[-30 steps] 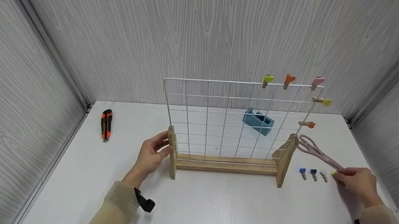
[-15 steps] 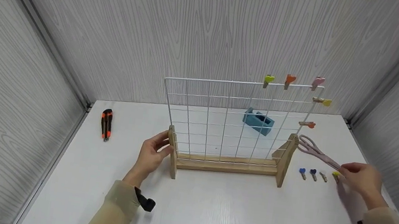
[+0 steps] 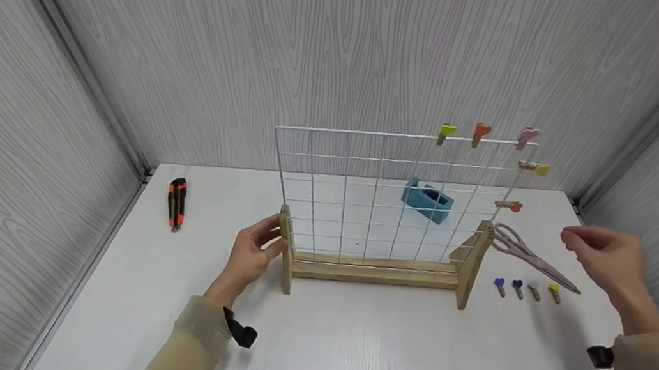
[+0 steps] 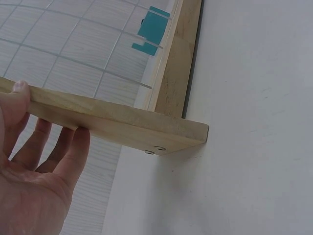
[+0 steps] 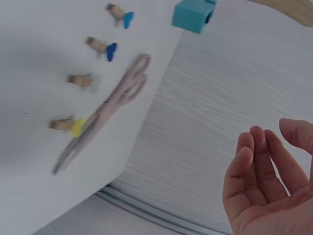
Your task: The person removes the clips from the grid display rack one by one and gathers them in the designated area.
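A white wire grid [image 3: 380, 153] stands in a wooden frame [image 3: 374, 276] in the head view. My left hand [image 3: 248, 257] grips the frame's left upright [image 4: 98, 112], thumb over the near edge and fingers against its outer face. To the right, my right hand [image 3: 612, 260] is raised over the table's right side. Its fingers [image 5: 261, 171] are relaxed and hold nothing. Below it lies a row of small heart clothespins: blue [image 3: 500, 285], dark blue [image 3: 518, 288], whitish [image 3: 534, 291] and yellow [image 3: 555, 293]. Several more heart clothespins, one of them pink [image 3: 527, 135], are clipped to the grid's top and right edges.
Pink scissors [image 3: 532, 259] lie between the frame and the right hand. Behind the grid stands a teal tape dispenser [image 3: 427, 204]. A black and orange utility knife [image 3: 176, 205] is on the left of the white table [image 3: 357, 357]. Grey wood-patterned panels [image 3: 350, 39] enclose the sides and back.
My right hand has let go of the yellow clothespin in the row and risen away from the table, uncovering the scissors' tip. The left hand keeps its grip on the frame.
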The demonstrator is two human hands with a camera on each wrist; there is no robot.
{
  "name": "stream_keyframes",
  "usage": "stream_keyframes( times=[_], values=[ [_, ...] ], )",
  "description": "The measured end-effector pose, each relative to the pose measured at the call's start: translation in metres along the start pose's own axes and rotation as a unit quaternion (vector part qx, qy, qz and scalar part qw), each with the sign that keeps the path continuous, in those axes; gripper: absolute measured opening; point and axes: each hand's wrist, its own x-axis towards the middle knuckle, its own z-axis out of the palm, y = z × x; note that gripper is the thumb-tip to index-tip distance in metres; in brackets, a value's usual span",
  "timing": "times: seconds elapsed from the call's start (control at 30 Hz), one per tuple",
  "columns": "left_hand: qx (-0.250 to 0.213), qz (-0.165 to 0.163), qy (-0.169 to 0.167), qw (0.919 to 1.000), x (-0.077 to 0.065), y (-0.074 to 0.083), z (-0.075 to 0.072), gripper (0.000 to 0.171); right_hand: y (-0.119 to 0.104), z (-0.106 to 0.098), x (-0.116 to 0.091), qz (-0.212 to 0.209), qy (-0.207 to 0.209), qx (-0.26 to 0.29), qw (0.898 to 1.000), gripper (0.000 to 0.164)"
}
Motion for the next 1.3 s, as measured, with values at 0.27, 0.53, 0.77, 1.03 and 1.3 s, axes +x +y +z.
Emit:
stream_keyframes(
  times=[0.27, 0.53, 0.77, 1.03, 1.3],
  values=[
    [-0.011, -0.003, -0.006, 0.9999, -0.001, 0.003, 0.0, 0.06, -0.088, -0.018, 0.0, -0.104, 0.058, 0.003, 0.993, 0.032],
    [-0.01, -0.005, -0.002, 0.9999, 0.0, 0.002, 0.0, 0.06, -0.17, -0.025, 0.003, -0.22, 0.087, -0.014, 0.972, 0.022],
    [-0.003, 0.003, 0.0, 1.0, 0.001, 0.0, 0.001, 0.057, -0.22, -0.02, 0.006, -0.292, 0.072, -0.001, 0.954, 0.016],
    [-0.005, -0.003, -0.002, 1.0, 0.001, 0.002, 0.001, 0.059, -0.252, 0.002, 0.013, -0.354, 0.017, -0.068, 0.933, 0.018],
    [-0.017, -0.001, -0.002, 0.9999, -0.001, 0.001, 0.0, 0.058, -0.273, 0.026, 0.024, -0.392, -0.056, -0.09, 0.914, 0.016]
  ],
)
